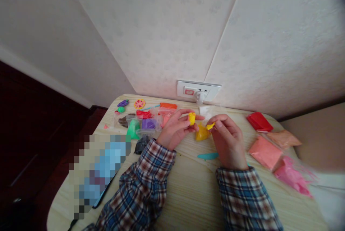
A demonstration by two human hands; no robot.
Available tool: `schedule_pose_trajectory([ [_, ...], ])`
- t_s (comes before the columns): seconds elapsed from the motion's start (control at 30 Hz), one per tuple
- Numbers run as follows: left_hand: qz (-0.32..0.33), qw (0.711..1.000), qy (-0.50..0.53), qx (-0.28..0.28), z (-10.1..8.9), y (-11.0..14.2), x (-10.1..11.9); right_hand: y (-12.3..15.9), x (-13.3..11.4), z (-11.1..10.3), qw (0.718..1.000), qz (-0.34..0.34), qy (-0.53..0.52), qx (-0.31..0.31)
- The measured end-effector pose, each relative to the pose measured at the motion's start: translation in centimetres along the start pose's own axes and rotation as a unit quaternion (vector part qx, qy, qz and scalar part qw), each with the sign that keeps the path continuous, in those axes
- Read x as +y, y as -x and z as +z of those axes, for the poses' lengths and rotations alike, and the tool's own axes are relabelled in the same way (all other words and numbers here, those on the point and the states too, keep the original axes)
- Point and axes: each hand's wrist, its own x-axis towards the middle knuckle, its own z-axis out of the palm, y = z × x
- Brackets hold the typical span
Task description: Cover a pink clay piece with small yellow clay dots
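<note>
Between the fingers of my left hand (175, 128) is a small yellow clay piece (191, 118) with reddish marks on its top. My right hand (228, 139) pinches a thin, irregular scrap of yellow clay (210, 126) between thumb and fingers. Both hands are raised over the table, a short gap apart. Behind and between them lies a bag of yellow clay (202, 132). A turquoise modelling knife (207, 156) rests on the tabletop beside my right hand, its far end hidden by the hand.
Clay bags, among them a green one (133, 128) and a purple one (148, 123), lie left. Red (259, 122), peach (265, 152) and pink bags (292, 176) lie right. A round clay slice (139, 104) sits far left. A wall socket (198, 90) holds a plug.
</note>
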Motion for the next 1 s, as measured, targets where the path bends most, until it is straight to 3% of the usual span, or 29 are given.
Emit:
schedule_pose_trajectory([
  [0.2,0.015,0.999,-0.002,0.028,0.08,0.11,0.18,-0.22,0.05,0.26,0.999,-0.003,0.018,-0.036],
  [0.47,0.037,0.997,-0.001,0.071,0.28,0.16,0.34,-0.21,0.04,0.64,0.998,-0.015,0.050,-0.034],
  [0.8,0.038,0.998,-0.038,0.035,0.57,-0.49,0.04,-0.71,0.08,0.58,0.996,-0.039,0.074,0.011],
  [1.0,0.043,0.996,-0.069,0.038,0.23,-0.62,-0.33,-0.79,0.18,0.26,0.995,-0.055,0.088,0.006],
])
